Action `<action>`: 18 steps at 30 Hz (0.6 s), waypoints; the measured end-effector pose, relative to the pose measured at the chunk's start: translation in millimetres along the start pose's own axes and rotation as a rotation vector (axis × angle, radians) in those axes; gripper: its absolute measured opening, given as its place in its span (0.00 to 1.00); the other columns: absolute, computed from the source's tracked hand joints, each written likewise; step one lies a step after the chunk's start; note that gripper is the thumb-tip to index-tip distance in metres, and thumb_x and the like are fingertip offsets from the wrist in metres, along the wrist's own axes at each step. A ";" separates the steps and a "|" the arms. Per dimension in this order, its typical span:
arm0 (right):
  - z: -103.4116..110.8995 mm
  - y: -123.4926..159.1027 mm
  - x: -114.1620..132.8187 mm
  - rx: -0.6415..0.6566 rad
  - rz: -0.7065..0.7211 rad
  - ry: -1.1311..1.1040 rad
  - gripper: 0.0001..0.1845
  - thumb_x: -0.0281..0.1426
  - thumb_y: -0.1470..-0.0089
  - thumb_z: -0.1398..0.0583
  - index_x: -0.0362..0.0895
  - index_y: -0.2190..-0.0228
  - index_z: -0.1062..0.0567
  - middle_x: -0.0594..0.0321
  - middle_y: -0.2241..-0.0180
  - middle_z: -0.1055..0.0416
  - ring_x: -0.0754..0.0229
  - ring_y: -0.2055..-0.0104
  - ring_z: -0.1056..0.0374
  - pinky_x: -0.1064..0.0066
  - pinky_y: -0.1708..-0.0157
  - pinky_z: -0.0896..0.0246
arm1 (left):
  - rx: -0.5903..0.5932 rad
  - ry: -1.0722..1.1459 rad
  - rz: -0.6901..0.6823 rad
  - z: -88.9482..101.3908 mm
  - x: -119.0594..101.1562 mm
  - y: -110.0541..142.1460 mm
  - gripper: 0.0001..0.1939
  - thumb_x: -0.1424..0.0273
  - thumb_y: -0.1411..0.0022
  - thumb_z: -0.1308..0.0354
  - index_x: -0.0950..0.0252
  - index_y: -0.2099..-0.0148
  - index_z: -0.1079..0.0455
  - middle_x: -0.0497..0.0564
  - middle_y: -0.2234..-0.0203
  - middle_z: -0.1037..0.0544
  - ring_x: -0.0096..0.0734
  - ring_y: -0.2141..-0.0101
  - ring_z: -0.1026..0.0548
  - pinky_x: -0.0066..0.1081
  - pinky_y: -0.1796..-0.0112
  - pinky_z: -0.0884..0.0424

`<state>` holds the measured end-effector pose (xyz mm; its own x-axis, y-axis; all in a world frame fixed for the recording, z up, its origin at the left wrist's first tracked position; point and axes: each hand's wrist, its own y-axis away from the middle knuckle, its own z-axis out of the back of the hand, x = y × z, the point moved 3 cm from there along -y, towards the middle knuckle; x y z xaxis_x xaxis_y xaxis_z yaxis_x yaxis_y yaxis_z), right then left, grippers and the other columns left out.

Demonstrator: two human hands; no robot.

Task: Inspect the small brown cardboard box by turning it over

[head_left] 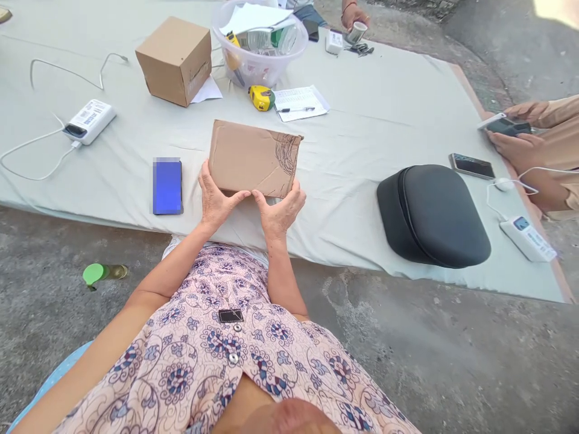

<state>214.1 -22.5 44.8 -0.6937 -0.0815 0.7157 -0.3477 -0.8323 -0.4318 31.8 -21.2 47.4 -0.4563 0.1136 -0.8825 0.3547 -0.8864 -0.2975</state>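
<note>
Between my two hands is a small brown cardboard box (pixel 253 155), with dark scribbled lines near its right end. My left hand (pixel 218 198) grips its left end, thumb along the near edge. My right hand (pixel 281 208) grips the near right corner, and the two thumbs almost meet at the middle of that edge. The fingers behind the box are partly hidden. To the left of my left hand lies a phone (pixel 167 186) with a blue screen. Beyond the box are a yellow tape measure (pixel 261 97) and a paper sheet (pixel 302 102) with a pen (pixel 296 110) on it.
A larger cardboard box (pixel 174 60) and a plastic basket (pixel 262 63) stand at the back. White power banks (pixel 89 122) with cables lie at both ends. A black case (pixel 434 216) sits at right, near another person's hands (pixel 520 129). A green-lidded bottle (pixel 104 273) is on the floor.
</note>
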 end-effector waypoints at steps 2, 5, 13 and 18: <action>-0.6 -0.7 0.3 0.020 -0.017 0.002 0.56 0.60 0.53 0.32 0.41 0.36 0.43 0.39 0.41 0.39 0.37 0.35 0.43 0.40 0.35 0.44 | -0.001 -0.007 0.013 -1.6 0.0 0.2 0.69 0.50 0.60 0.20 0.59 0.27 0.60 0.69 0.28 0.50 0.59 0.26 0.52 0.54 0.28 0.50; -0.9 -3.1 -4.0 0.026 -0.023 -0.008 0.55 0.61 0.53 0.33 0.42 0.36 0.43 0.40 0.41 0.39 0.38 0.35 0.43 0.42 0.35 0.44 | 0.003 -0.010 0.024 -1.9 0.3 -0.9 0.68 0.49 0.58 0.21 0.57 0.27 0.59 0.67 0.28 0.50 0.58 0.26 0.51 0.55 0.28 0.51; 5.5 -8.2 -22.3 0.079 -0.054 -0.170 0.37 0.52 0.41 0.39 0.46 0.38 0.35 0.50 0.47 0.33 0.51 0.45 0.34 0.62 0.49 0.30 | 0.018 -0.006 0.029 -1.2 5.6 -4.5 0.65 0.47 0.56 0.23 0.58 0.27 0.58 0.67 0.29 0.47 0.56 0.28 0.47 0.53 0.29 0.49; 8.5 -7.9 -30.3 0.058 -0.105 -0.316 0.28 0.47 0.38 0.44 0.45 0.43 0.28 0.52 0.49 0.29 0.55 0.48 0.31 0.67 0.54 0.29 | 0.025 0.003 0.016 0.7 5.2 -5.9 0.63 0.48 0.54 0.24 0.59 0.28 0.57 0.67 0.29 0.46 0.56 0.28 0.46 0.53 0.29 0.48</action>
<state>243.3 -18.1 31.2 -0.4227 -0.1524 0.8934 -0.3641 -0.8741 -0.3214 26.8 -15.7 44.8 -0.4484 0.1007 -0.8881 0.3410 -0.8992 -0.2742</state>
